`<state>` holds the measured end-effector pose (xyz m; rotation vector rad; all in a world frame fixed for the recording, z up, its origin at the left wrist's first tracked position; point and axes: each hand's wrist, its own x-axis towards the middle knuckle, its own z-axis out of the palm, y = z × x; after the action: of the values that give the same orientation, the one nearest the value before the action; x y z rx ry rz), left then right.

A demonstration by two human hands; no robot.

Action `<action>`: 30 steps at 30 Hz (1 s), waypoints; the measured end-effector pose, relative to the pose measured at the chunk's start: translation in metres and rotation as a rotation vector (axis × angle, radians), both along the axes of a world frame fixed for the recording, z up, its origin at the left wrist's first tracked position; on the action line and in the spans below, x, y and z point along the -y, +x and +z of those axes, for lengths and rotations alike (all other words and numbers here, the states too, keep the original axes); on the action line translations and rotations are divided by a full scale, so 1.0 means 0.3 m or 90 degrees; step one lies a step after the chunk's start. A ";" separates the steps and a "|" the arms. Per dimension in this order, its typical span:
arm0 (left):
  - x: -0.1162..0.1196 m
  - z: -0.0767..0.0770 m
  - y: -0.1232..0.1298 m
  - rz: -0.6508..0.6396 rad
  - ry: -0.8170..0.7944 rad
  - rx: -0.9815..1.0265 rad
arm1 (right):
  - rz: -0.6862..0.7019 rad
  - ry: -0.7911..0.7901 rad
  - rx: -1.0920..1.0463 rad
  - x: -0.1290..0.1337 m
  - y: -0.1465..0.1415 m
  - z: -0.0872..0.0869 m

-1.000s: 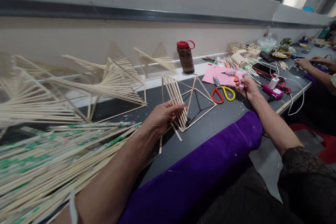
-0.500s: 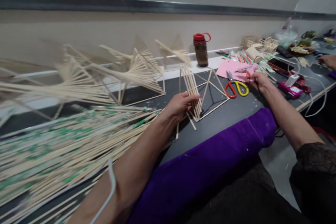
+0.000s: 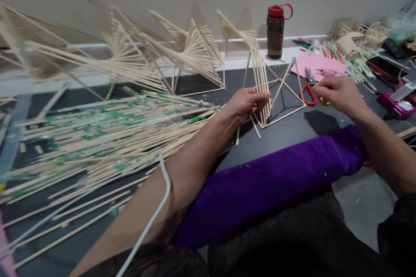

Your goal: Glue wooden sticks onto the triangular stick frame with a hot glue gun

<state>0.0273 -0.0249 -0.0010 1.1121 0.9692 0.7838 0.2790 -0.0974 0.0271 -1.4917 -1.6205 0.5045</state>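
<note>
My left hand (image 3: 248,103) pinches a row of thin wooden sticks (image 3: 260,69) that stands within a stick frame (image 3: 284,114) on the dark table. Closed and raised, my right hand (image 3: 339,95) is to the right of that frame, above the tabletop; whatever its fingers hold is too small to make out. Scissors (image 3: 308,94) with one red and one yellow handle lie just left of my right hand, partly hidden by it, beside pink paper (image 3: 316,64).
Loose sticks and wrappers (image 3: 123,134) cover the table's left side. Twisted stick models (image 3: 191,52) stand along the wall. A brown bottle (image 3: 275,37) is behind the frame. A purple roll (image 3: 276,181) lies along the front; a phone (image 3: 386,69) is at right.
My right hand has come off the pink paper and moved nearer to the frame, now over the scissors' yellow handle. The view has tilted down and left; my left hand still grips the sticks.
</note>
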 end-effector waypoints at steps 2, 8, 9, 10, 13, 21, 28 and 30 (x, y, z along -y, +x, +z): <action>0.000 0.001 0.001 -0.001 0.004 -0.006 | 0.095 -0.089 0.016 0.025 -0.113 -0.006; -0.006 -0.005 -0.003 -0.004 0.000 0.013 | 0.133 -0.177 -0.006 -0.045 -0.270 -0.082; -0.008 -0.007 -0.004 -0.004 0.005 0.016 | 0.132 -0.178 -0.014 -0.056 -0.278 -0.093; -0.009 -0.009 -0.005 -0.004 0.008 0.017 | 0.131 -0.177 -0.019 -0.064 -0.284 -0.102; -0.011 -0.013 -0.008 -0.004 0.009 0.017 | 0.109 -0.186 -0.017 -0.068 -0.301 -0.113; -0.013 -0.021 -0.011 -0.004 0.004 0.022 | 0.111 -0.185 -0.027 -0.056 -0.322 -0.095; -0.020 -0.030 -0.015 -0.009 0.027 0.014 | 0.118 -0.183 -0.032 -0.060 -0.325 -0.090; -0.020 -0.031 -0.014 -0.007 0.033 0.014 | 0.116 -0.181 -0.029 -0.062 -0.325 -0.091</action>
<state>0.0230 -0.0189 -0.0103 1.1498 0.9276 0.8140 0.1813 -0.0788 -0.0002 -1.5290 -1.7119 0.8965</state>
